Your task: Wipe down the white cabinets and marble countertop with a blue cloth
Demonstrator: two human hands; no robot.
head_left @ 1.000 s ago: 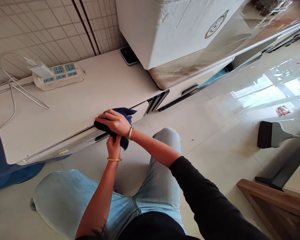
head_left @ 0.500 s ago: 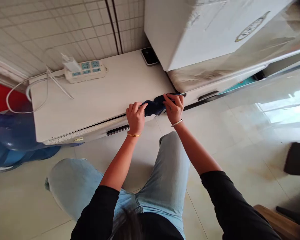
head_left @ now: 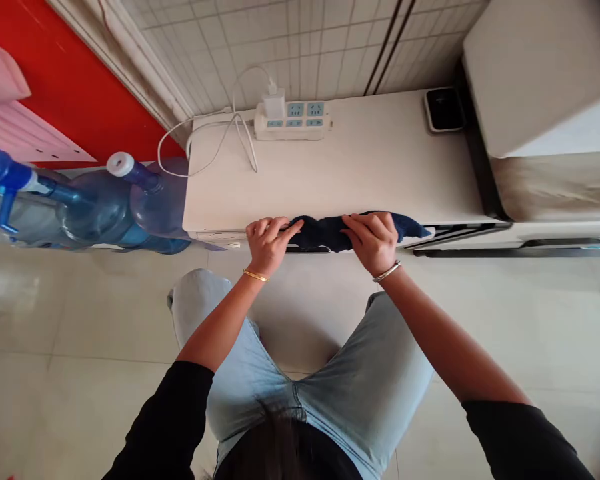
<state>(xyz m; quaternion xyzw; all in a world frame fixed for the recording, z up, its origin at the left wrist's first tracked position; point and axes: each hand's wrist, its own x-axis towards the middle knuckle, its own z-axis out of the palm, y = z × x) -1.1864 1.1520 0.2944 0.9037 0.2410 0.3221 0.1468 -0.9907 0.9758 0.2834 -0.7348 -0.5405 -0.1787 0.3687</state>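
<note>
A dark navy cloth (head_left: 325, 233), bunched into a long strip, lies along the front edge of a white cabinet top (head_left: 360, 173). My left hand (head_left: 269, 243) pinches its left end between thumb and fingers. Farther along, my right hand (head_left: 375, 240) grips the same cloth with fingers closed, and a loose tail of it sticks out past that hand. The cloth hides part of the cabinet's front edge and the handle below.
At the back of the cabinet sit a white power strip (head_left: 293, 123) with a plugged-in charger and cable, and a small black-topped device (head_left: 444, 110). A large white box (head_left: 545, 87) stands on the right. Large blue water bottles (head_left: 95, 207) are on the left.
The view has turned left, bringing the water bottles and red panel into sight. Both hands have shifted left along the cabinet edge and are farther apart, with more cloth showing.
</note>
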